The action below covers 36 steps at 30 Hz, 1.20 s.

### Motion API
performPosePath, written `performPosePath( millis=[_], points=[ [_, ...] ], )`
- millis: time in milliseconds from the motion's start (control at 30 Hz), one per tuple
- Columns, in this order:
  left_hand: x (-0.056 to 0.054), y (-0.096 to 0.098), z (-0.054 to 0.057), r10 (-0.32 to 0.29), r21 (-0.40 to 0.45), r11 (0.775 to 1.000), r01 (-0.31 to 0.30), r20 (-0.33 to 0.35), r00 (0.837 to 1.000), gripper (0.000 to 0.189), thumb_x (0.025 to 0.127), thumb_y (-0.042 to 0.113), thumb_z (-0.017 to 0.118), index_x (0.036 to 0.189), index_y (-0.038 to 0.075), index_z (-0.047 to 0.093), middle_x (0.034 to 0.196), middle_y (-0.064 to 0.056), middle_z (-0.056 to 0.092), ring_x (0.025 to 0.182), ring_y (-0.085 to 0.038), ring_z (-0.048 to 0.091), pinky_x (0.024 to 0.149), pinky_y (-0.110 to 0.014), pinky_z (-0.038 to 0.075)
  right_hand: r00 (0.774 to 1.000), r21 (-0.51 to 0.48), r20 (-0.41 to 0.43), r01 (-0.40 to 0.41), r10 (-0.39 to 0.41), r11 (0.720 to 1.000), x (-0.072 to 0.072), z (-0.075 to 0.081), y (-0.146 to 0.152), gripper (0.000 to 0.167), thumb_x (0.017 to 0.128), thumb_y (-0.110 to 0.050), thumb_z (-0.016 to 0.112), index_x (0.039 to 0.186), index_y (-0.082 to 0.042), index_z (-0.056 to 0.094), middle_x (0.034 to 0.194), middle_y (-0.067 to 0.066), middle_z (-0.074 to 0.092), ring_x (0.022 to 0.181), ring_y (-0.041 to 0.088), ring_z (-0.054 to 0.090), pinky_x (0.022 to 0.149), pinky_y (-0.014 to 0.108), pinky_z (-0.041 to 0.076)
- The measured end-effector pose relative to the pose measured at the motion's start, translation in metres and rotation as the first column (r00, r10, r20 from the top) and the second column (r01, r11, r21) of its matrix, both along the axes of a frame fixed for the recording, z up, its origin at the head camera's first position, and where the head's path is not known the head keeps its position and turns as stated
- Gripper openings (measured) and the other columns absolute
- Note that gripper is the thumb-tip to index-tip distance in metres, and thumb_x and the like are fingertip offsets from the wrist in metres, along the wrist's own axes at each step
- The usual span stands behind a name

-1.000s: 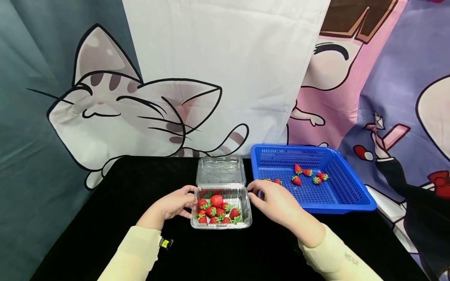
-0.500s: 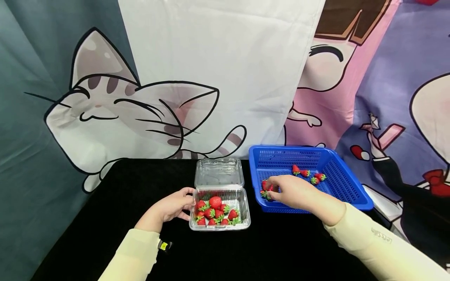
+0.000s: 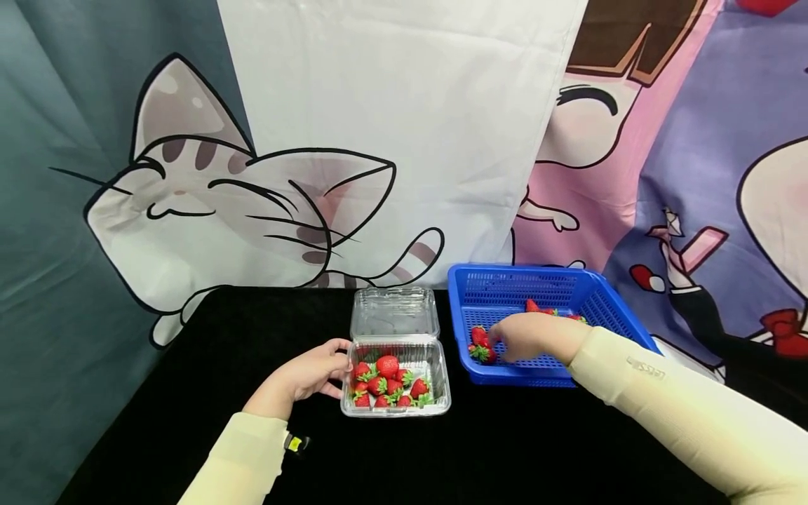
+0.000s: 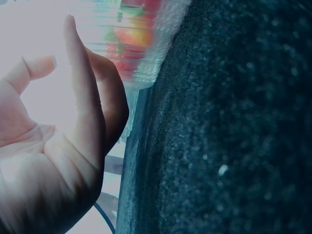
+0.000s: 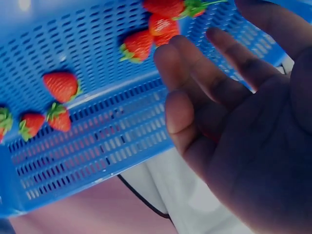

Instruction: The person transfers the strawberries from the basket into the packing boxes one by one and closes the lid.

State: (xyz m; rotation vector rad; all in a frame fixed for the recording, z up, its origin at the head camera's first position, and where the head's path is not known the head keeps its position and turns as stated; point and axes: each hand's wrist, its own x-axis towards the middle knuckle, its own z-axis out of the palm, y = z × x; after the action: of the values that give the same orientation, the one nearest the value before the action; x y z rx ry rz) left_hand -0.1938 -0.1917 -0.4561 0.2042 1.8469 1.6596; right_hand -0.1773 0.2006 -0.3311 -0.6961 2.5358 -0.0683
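My left hand [image 3: 309,372] is at the left side of a clear plastic clamshell box [image 3: 440,372], its fingertips against the side wall and rim. Several red strawberries [image 3: 388,366] with green leaves lie in the box, whose lid [image 3: 394,312] stands raised behind. In the left wrist view the thumb and index finger are apart. My right hand [image 3: 520,337] is over the blue basket [image 3: 463,301], fingers loosely bent beside a cluster of strawberries [image 3: 481,344] at the basket's left. Seen from the right wrist, the fingertips [image 5: 178,109] stand close to that cluster, apart from it.
More strawberries [image 5: 61,87] lie farther along the basket floor, partly hidden by my right hand in the head view. A black cloth [image 3: 252,315] covers the table. Behind it hangs a curtain [image 3: 404,140] printed with cartoon figures.
My right hand has left the box's right side and moved over to the basket, reaching the left strawberry cluster and then shifting slightly right. The left hand stays at the box.
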Motion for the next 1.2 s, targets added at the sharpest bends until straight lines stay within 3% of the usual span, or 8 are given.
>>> performPosePath(
  millis=[67, 167, 300, 400, 533, 900, 1067, 1200],
  points=[
    [-0.001, 0.0, 0.0, -0.004, 0.003, 1.0, 0.004, -0.005, 1.0, 0.058, 0.084, 0.011, 0.053, 0.138, 0.003, 0.031, 0.109, -0.015, 0.065, 0.091, -0.022, 0.065, 0.07, -0.042, 0.058, 1.0, 0.033, -0.002, -0.013, 0.013, 0.999, -0.005, -0.001, 0.0, 0.032, 0.084, -0.008, 0.07, 0.116, -0.006, 0.068, 0.112, 0.011, 0.068, 0.103, 0.028, 0.063, 0.096, 0.051, 0.048],
    [-0.001, 0.0, -0.001, -0.01, 0.005, 1.0, 0.01, -0.013, 1.0, 0.058, 0.084, 0.011, 0.053, 0.137, 0.003, 0.031, 0.11, -0.015, 0.065, 0.091, -0.022, 0.065, 0.069, -0.041, 0.058, 0.999, 0.08, -0.021, -0.041, 0.043, 0.996, -0.01, -0.003, -0.002, 0.032, 0.083, -0.006, 0.071, 0.114, -0.005, 0.069, 0.116, 0.012, 0.067, 0.112, 0.033, 0.061, 0.098, 0.05, 0.046],
    [-0.001, 0.0, -0.001, -0.004, 0.003, 1.0, 0.004, -0.011, 1.0, 0.058, 0.083, 0.011, 0.053, 0.137, 0.003, 0.032, 0.109, -0.015, 0.065, 0.091, -0.023, 0.065, 0.069, -0.041, 0.058, 0.993, 0.136, -0.078, -0.076, 0.087, 0.988, -0.014, -0.006, -0.008, 0.031, 0.078, -0.002, 0.071, 0.109, -0.006, 0.072, 0.11, 0.009, 0.069, 0.109, 0.032, 0.063, 0.097, 0.048, 0.047],
    [-0.001, 0.0, -0.001, 0.0, 0.002, 1.0, 0.0, -0.007, 1.0, 0.058, 0.083, 0.011, 0.053, 0.137, 0.002, 0.032, 0.109, -0.015, 0.066, 0.09, -0.023, 0.065, 0.069, -0.042, 0.058, 0.987, 0.175, -0.115, -0.09, 0.111, 0.981, -0.017, -0.009, -0.013, 0.027, 0.076, -0.001, 0.069, 0.101, -0.01, 0.072, 0.099, 0.005, 0.069, 0.098, 0.029, 0.065, 0.09, 0.048, 0.051],
    [-0.001, 0.002, -0.001, -0.002, 0.002, 1.0, 0.002, -0.004, 1.0, 0.059, 0.084, 0.011, 0.053, 0.138, 0.002, 0.031, 0.107, -0.014, 0.066, 0.09, -0.022, 0.065, 0.07, -0.042, 0.058, 0.986, 0.221, -0.129, -0.076, 0.106, 0.972, -0.021, -0.013, -0.017, 0.02, 0.077, -0.002, 0.067, 0.093, -0.014, 0.071, 0.09, 0.001, 0.066, 0.089, 0.024, 0.064, 0.083, 0.048, 0.052],
    [-0.001, 0.001, -0.001, -0.001, 0.005, 1.0, 0.001, -0.013, 1.0, 0.059, 0.083, 0.011, 0.053, 0.137, 0.002, 0.031, 0.105, -0.014, 0.066, 0.09, -0.022, 0.065, 0.068, -0.042, 0.058, 0.993, 0.247, -0.105, -0.027, 0.054, 0.969, -0.029, -0.024, -0.018, 0.023, 0.082, -0.005, 0.068, 0.104, -0.012, 0.071, 0.098, 0.006, 0.069, 0.1, 0.029, 0.064, 0.093, 0.051, 0.049],
    [0.001, 0.0, -0.002, -0.003, 0.004, 1.0, 0.003, -0.02, 1.0, 0.057, 0.084, 0.011, 0.053, 0.135, 0.003, 0.032, 0.106, -0.014, 0.066, 0.088, -0.022, 0.065, 0.066, -0.04, 0.058, 0.986, 0.241, -0.146, -0.043, 0.08, 0.97, -0.031, -0.033, -0.021, 0.008, 0.081, -0.008, 0.069, 0.084, -0.014, 0.066, 0.082, 0.001, 0.063, 0.08, 0.022, 0.061, 0.08, 0.048, 0.052],
    [0.001, -0.001, -0.003, -0.001, 0.007, 1.0, 0.001, -0.019, 1.0, 0.057, 0.084, 0.012, 0.054, 0.135, 0.003, 0.032, 0.106, -0.014, 0.066, 0.089, -0.022, 0.064, 0.066, -0.04, 0.058, 0.978, 0.258, -0.184, -0.045, 0.095, 0.965, -0.034, -0.037, -0.024, 0.013, 0.078, -0.008, 0.07, 0.076, -0.017, 0.06, 0.075, -0.002, 0.056, 0.069, 0.018, 0.052, 0.073, 0.047, 0.05]
  ],
)
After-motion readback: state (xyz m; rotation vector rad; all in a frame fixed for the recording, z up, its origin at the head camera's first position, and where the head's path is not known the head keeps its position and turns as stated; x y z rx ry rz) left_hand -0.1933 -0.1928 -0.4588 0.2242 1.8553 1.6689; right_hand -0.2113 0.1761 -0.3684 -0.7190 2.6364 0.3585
